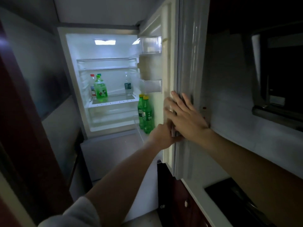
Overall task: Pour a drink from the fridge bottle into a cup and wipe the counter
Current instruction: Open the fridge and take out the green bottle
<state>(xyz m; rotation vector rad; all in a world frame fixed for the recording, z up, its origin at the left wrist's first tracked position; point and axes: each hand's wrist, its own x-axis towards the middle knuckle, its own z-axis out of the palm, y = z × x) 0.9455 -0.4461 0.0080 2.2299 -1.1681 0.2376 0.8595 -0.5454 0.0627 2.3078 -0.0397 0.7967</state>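
The fridge door [165, 89] stands open. The left hand [161, 136] grips its edge; the right hand [185, 115] lies flat, fingers spread, on it. Green bottles [145, 114] stand in the door rack.

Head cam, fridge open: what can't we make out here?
- Left hand fingers: behind the white fridge door edge.
- Red-capped clear bottle label: half hidden by the light-green bottle, too small.
- Two dark-green yellow-capped bottles: bases hidden by the left hand.
- Right hand: fingertips motion-blurred.
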